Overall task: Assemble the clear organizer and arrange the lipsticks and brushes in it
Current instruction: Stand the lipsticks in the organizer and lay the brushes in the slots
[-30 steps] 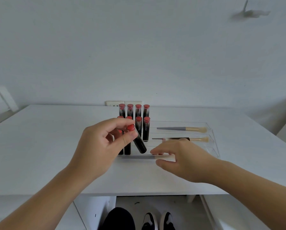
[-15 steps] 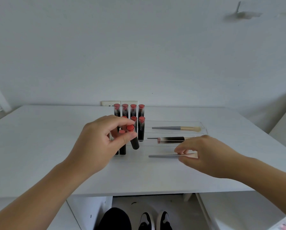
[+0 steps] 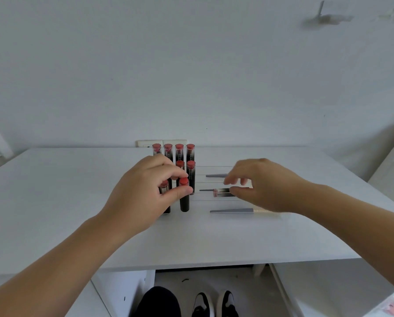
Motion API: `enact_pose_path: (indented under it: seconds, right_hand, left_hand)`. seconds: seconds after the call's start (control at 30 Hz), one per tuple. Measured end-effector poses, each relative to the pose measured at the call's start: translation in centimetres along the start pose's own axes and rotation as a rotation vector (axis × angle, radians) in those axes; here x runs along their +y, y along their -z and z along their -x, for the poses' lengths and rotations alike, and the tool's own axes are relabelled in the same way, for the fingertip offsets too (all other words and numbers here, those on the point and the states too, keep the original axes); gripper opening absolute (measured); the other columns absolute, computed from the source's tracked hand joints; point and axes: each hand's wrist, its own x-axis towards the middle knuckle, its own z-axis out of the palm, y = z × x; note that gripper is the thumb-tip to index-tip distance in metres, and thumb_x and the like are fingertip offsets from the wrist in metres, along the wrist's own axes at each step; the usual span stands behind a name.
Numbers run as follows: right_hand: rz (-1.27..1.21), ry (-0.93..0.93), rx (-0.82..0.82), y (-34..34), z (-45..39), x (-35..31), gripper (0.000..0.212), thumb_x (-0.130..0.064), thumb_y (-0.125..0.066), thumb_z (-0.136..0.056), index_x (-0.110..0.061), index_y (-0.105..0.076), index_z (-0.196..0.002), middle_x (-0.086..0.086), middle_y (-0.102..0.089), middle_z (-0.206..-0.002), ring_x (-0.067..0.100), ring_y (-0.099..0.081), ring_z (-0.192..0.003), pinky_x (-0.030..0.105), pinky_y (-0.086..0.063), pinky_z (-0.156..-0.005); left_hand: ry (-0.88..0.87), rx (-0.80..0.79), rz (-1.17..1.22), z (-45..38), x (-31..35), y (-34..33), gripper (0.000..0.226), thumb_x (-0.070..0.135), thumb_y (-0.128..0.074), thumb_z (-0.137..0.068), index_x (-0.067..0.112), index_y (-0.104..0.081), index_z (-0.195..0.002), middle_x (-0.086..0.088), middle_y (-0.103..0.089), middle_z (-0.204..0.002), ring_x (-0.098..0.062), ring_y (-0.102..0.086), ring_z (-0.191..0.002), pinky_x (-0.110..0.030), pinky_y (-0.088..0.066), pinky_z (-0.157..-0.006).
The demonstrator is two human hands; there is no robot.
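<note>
Glossy black lipstick tube (image 3: 184,197) — pinched by left hand (image 3: 145,193); right hand (image 3: 262,186) loosely spread.

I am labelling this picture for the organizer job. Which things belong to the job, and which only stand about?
Job: left hand holding a lipstick; other lipsticks; organizer; brushes; right hand.

Not job: wall socket; table; shoes.

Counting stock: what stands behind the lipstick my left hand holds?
Behind the red-capped black lipstick stand two more rows of upright lipsticks; the left hand covers part of the middle row.
</note>
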Motion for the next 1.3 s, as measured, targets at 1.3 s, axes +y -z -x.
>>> enact_pose_path:
  seconds: [1.3]
  right_hand:
    - [0.557, 0.167, -0.283, 0.1, -2.6, -2.0, 0.025, -0.035, -0.044, -0.1, -0.027, -0.066, -0.109, -0.003, -0.063, -0.108, 0.024, -0.062, -0.091, 0.034, -0.052, -0.076]
  left_hand:
    - [-0.12, -0.039, -0.39, -0.2, -1.9, -0.3, 0.039, 0.041, -0.092, -0.066, 0.017, -0.08, -0.094, 0.002, -0.06, -0.087, -0.022, -0.056, -0.075, -0.036, -0.046, -0.072]
